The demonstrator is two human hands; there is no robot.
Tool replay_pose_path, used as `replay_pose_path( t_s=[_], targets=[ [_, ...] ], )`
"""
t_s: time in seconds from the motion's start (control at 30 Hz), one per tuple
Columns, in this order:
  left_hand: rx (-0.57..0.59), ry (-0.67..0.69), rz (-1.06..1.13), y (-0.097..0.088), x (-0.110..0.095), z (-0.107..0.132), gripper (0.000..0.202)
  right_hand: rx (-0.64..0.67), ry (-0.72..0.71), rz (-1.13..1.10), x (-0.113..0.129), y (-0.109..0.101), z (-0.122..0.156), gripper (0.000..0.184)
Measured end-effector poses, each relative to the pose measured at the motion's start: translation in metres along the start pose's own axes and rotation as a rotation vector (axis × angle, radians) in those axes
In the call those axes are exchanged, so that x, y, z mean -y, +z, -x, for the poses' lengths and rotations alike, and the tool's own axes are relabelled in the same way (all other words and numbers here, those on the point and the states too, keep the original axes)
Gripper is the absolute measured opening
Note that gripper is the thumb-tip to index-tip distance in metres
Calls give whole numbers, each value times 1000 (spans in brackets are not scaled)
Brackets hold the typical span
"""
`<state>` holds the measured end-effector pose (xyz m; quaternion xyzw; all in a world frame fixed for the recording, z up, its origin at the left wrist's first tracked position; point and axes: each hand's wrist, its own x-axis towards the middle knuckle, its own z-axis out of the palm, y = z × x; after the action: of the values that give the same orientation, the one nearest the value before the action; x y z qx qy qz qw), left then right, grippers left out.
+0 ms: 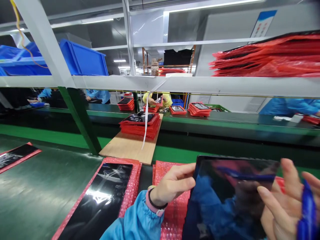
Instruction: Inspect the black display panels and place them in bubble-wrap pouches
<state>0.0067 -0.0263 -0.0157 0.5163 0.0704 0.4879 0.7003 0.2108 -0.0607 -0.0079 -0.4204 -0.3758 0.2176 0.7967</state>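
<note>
A black glossy screen panel (225, 200) stands tilted up at the lower right, with blue and red reflections on its face. My left hand (172, 185) grips its left edge between thumb and fingers. At the opposite edge is my right hand (282, 203), its thumb tip at the glass and the other fingers partly spread. A blurred blue pen-like tool (307, 213) sits among the fingers of that hand. Under my left wrist lies a stack of red bubble-wrap bags (168, 168). Left of it, another black screen panel (100, 196) rests on red bubble wrap.
A metal shelf beam (160, 83) crosses ahead, held by a slanted post (80, 120). A red-wrapped stack (140, 128) stands on a wooden board (122, 143). Red packs (270, 56) and blue bins (82, 58) fill the shelf above. A co-worker in yellow (165, 98) sits opposite.
</note>
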Motion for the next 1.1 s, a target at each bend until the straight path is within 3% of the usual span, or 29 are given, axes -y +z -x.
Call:
replay_pose_path(
  t_s=[0.07, 0.2, 0.33, 0.43, 0.53, 0.67, 0.77, 1.0, 1.1],
  targets=[
    [-77, -66, 53, -1, 2, -5, 44, 27, -21, -7, -3, -2, -2, 58],
    [-225, -57, 65, -10, -9, -29, 35, 11, 249, 18, -26, -3, -9, 46],
    [-556, 51, -68, -29, -25, -51, 21, 92, 369, 29, -64, 3, -11, 41],
    [-756, 29, -145, -47, -22, -39, 21, 211, 400, 72, -92, 9, -5, 39],
    [-878, -90, -202, -62, -9, 0, 26, 347, 385, 119, -112, 12, 6, 35],
    [-893, -375, -191, -73, 4, 60, 20, 494, 319, 195, -130, 14, 19, 27],
    [-852, -529, -164, -74, 5, 83, 19, 550, 266, 249, -141, 18, 29, 22],
    [-839, -706, -241, -79, 3, 78, 26, 509, 129, 320, -148, 20, 50, 32],
    [-820, -697, -299, -79, 1, 70, 23, 506, 95, 314, -147, 18, 53, 29]
  ],
)
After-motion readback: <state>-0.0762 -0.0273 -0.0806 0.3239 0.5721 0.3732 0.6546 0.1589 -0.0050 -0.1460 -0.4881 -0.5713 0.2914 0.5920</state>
